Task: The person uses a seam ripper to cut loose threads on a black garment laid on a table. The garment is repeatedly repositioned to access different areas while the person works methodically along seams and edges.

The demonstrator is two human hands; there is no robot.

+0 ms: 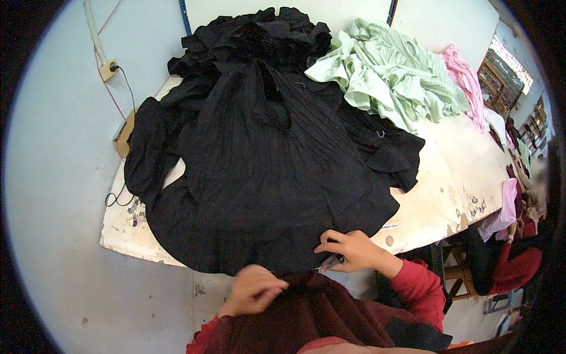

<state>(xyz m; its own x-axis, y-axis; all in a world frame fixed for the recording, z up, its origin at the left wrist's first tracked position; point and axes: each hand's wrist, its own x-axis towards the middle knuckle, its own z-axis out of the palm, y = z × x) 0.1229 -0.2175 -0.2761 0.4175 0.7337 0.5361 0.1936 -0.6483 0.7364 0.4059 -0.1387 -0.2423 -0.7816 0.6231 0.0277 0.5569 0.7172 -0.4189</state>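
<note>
A black pleated garment [259,171] lies spread over the table, its hem hanging along the near edge. My right hand [352,251] rests at that hem, right of the middle, closed around small thread snips [333,262] with dark handles. The metal tips point down and to the left, beside the fabric edge. Thumb and forefinger reach over the black cloth. My left hand [252,290] hovers just below the hem, left of the snips, its fingers bent and blurred. Whether it holds anything I cannot make out.
The pale worn table [436,171] has a curved-looking near edge. More bunched black cloth [259,35] sits at the back, with light green pleated cloth [395,76] and pink cloth [463,76] to its right. A socket [109,69] with a cable hangs at left. Another person [516,268] sits at right.
</note>
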